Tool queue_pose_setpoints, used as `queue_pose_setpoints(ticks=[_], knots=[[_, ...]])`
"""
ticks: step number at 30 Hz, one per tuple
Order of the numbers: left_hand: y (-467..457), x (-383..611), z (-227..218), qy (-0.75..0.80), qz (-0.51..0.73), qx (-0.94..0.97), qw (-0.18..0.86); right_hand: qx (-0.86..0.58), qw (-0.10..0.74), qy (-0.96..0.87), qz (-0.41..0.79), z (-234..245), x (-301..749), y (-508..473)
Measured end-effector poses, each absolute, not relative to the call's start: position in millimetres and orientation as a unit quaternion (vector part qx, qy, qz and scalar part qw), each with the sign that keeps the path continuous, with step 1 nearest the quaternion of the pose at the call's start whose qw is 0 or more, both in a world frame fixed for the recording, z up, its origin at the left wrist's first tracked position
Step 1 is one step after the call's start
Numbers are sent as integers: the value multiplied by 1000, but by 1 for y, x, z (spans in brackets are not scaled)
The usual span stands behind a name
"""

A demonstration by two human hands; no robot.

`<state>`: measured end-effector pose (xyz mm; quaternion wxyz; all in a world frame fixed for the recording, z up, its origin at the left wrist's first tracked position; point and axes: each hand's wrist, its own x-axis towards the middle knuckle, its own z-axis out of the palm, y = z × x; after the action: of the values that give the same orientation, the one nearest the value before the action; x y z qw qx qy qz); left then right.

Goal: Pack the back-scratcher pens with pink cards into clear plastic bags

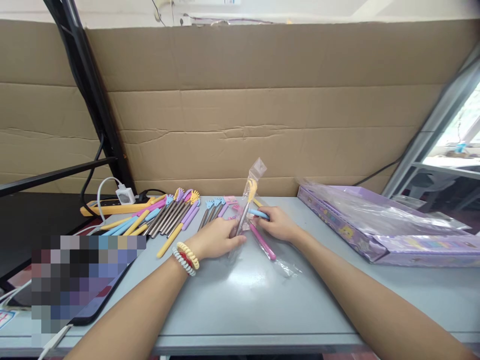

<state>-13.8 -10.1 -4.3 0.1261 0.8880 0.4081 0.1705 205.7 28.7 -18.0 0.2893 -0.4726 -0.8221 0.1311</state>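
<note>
My left hand (217, 239) grips a clear plastic sleeve (252, 186) that holds a metal back scratcher with a yellow claw head, tilted up from the grey table (262, 300). My right hand (276, 224) pinches a blue-handled scratcher (258, 214) beside the sleeve. A pink-handled scratcher (262, 242) lies on the table between my hands, partly in another clear sleeve. Bead and coil bracelets circle my left wrist.
Several scratchers with yellow, blue, pink and purple handles (168, 217) lie in a pile at the left. A yellow power strip with a white charger (123, 197) sits behind them. A purple box with plastic bags (378, 225) stands at the right. A cardboard wall (262, 110) backs the table.
</note>
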Motion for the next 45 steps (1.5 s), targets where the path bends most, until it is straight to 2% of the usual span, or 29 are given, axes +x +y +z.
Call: queue_pose_setpoints(ticks=[12, 26, 33, 41, 45], knots=[[-12, -12, -3, 387, 202, 888, 144, -476, 344, -795, 151, -14, 212, 27], [-11, -11, -3, 389, 204, 886, 146, -494, 337, -793, 120, -13, 211, 28], [-10, -12, -4, 382, 217, 887, 143, -478, 384, -776, 144, -13, 211, 27], [-12, -10, -4, 385, 262, 871, 157, -476, 402, -780, 60, -16, 203, 24], [-13, -9, -2, 386, 275, 865, 162, -463, 442, -768, 26, -13, 198, 20]])
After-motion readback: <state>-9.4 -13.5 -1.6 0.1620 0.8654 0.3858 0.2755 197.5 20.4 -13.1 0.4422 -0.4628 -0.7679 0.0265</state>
